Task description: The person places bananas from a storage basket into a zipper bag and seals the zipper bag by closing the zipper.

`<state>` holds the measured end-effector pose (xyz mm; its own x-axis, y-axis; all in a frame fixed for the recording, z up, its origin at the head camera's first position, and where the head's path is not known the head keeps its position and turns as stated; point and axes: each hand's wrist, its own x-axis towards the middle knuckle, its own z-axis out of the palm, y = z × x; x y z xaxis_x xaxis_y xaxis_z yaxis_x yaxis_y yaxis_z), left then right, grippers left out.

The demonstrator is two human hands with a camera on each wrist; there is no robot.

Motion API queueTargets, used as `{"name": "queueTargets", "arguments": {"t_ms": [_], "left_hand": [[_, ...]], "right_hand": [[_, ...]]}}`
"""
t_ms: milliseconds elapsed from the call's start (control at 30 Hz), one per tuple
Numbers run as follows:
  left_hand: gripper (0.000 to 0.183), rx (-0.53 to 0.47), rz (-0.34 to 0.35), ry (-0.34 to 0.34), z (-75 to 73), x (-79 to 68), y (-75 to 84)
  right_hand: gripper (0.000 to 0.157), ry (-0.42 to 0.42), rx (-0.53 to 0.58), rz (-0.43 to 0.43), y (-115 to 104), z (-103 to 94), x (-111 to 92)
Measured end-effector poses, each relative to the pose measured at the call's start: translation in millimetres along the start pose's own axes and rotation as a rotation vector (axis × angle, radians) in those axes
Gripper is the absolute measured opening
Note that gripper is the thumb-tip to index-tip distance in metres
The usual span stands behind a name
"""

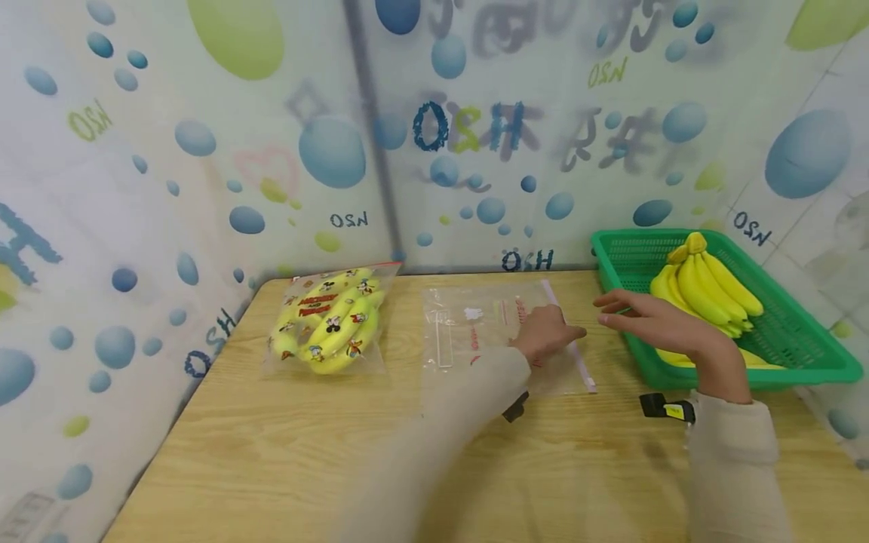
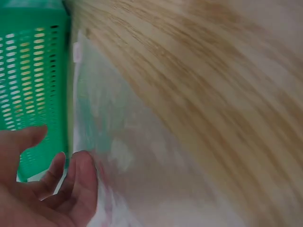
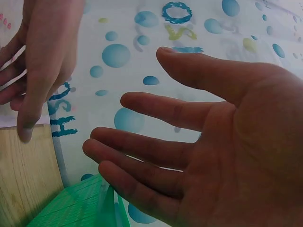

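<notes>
A clear zip bag [image 1: 451, 317] with red print lies flat on the table, its pale zip edge toward the basket and a small slider [image 1: 589, 383] at the near end. My left hand [image 1: 546, 332] is over the zip side, thumb stretched out; in the left wrist view its bent fingertips [image 2: 86, 165] rest at the bag's zip edge. My right hand [image 1: 648, 320] hovers beside the green basket's [image 1: 811, 362] near left rim, fingers spread and holding nothing, as the right wrist view also shows. Inside the basket is a bunch of yellow bananas [image 1: 709, 286], with more yellow fruit partly hidden under it.
At the left of the wooden table [image 1: 285, 452] sits a printed clear bag [image 1: 339, 324] with bananas inside. A wall covering [image 1: 441, 211] with blue and green dots rises right behind the table's back edge. Black wrist mounts [image 1: 668, 409] are on both wrists.
</notes>
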<state>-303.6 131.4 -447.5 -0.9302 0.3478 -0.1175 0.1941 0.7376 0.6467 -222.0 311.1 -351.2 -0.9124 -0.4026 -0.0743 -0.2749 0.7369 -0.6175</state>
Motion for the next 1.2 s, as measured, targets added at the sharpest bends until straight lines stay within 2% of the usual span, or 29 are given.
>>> {"name": "queueTargets", "arguments": {"t_ms": [167, 267, 433, 600, 733, 867, 967, 1033, 1100, 1200], "left_hand": [[0.047, 0.163, -0.084, 0.029, 16.3, 7.7, 5.4], [0.038, 0.232, -0.113, 0.031, 19.4, 9.8, 7.7], [0.025, 0.241, -0.155, 0.029, 16.8, 9.3, 8.7], [0.027, 0.204, -0.121, 0.074, 13.9, 10.9, 3.9], [0.023, 0.103, -0.144, 0.089, 9.4, 12.0, -1.5], [0.02, -0.113, -0.194, 0.028, 0.9, 13.1, -6.3], [0.029, -0.222, -0.186, 0.023, -7.1, 13.1, -9.7], [0.033, -0.276, -0.165, 0.048, -14.7, 10.1, -10.7], [0.032, -0.347, -0.149, 0.073, -22.7, 5.4, -11.6], [0.023, -0.489, -0.146, 0.073, -37.8, -6.2, -10.5]], "right_hand": [[0.049, -0.004, 0.017, 0.0, 2.9, 1.3, -1.3], [0.05, -0.003, 0.019, 0.008, 3.2, 1.8, -0.8], [0.051, 0.0, 0.0, 0.007, 4.8, 1.6, 3.1], [0.049, 0.002, 0.006, 0.008, 5.6, 0.9, 5.2], [0.049, -0.003, 0.011, 0.013, 5.9, 1.2, 6.2], [0.049, -0.003, 0.006, 0.014, 7.2, 1.9, 7.4], [0.049, -0.004, 0.0, 0.01, 7.9, 2.9, 8.7], [0.049, -0.006, -0.001, 0.007, 7.6, 3.6, 10.0], [0.049, -0.004, -0.004, 0.001, 6.5, 4.2, 11.5], [0.048, 0.016, -0.01, -0.01, 3.1, 4.3, 13.1]]}}
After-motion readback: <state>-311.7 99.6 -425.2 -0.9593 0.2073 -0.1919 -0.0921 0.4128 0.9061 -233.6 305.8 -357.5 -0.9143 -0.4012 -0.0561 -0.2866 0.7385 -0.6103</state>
